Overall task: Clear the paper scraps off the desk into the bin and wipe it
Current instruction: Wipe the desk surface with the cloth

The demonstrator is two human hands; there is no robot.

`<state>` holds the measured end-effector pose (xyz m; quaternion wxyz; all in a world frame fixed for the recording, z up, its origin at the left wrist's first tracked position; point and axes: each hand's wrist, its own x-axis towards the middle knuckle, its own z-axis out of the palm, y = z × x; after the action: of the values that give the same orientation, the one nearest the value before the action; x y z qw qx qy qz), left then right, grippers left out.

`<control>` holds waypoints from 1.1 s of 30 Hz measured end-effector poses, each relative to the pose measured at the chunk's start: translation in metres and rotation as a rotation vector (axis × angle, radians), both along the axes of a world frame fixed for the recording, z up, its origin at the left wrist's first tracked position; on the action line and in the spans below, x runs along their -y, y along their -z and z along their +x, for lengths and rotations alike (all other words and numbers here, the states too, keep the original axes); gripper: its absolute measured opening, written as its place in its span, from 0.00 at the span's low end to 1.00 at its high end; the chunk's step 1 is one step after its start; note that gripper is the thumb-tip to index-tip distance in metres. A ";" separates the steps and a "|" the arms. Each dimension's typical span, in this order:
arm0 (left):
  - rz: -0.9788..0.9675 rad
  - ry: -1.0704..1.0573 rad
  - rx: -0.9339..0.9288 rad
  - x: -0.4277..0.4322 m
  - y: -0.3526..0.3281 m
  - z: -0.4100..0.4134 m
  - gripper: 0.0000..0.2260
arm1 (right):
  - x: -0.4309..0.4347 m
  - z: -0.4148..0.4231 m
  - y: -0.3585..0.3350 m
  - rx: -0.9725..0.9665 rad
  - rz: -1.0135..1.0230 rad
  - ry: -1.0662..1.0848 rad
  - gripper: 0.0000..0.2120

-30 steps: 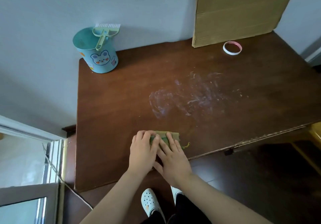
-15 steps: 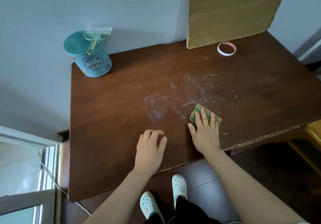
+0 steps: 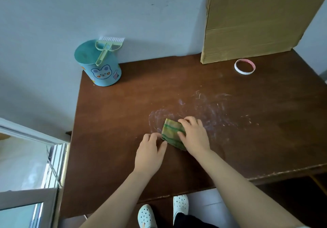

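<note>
Paper scraps of any size don't show on the surface (image 3: 115, 130); what remains is a whitish smear (image 3: 203, 109) across its middle, with a few tiny flecks toward the right edge. So you look to be in the wiping part of the task.

The folded green-and-yellow cloth (image 3: 172, 133) lies flat near the middle of the surface, at the left end of the smear, which is probably why both of your hands are gathered there.

Your right hand (image 3: 194, 136) covers the cloth's right side. Its fingers (image 3: 185, 120) are curled over the far edge and the thumb lies across the top, so the hand holds the cloth and presses it down. That grip suits dragging it through the residue.

Your left hand (image 3: 150, 153) rests on the surface just beside the cloth. Its fingers (image 3: 154, 136) are bent, with the tips at the cloth's left edge and the thumb touching its near left corner. I cannot tell whether that hand pinches the corner or only steadies it.

The blue bin (image 3: 100, 68) stands at the far left corner with a small green brush (image 3: 106, 49) laid across its rim, well apart from your hands and out of the wiping path. A sheet of cardboard (image 3: 256, 19) leans on the wall at the far edge. A tape roll (image 3: 244, 66) lies near it, toward the far right corner.
</note>
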<state>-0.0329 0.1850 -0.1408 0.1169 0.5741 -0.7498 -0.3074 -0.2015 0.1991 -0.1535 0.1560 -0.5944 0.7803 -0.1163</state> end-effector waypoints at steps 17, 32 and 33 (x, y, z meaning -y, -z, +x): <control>0.367 -0.193 -0.323 0.074 -0.001 -0.018 0.16 | 0.073 -0.017 -0.047 0.601 0.245 -0.234 0.10; 0.374 -0.496 -0.590 0.210 -0.008 0.016 0.12 | 0.259 0.043 -0.030 1.138 0.104 0.508 0.08; 0.354 -0.505 -0.584 0.216 -0.008 0.018 0.12 | 0.270 0.049 -0.030 1.224 0.083 0.554 0.07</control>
<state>-0.0146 -0.0306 -0.1323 0.2956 0.6398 -0.4566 -0.5430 -0.1523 -0.0712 -0.1232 0.5572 -0.1927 0.6787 -0.4379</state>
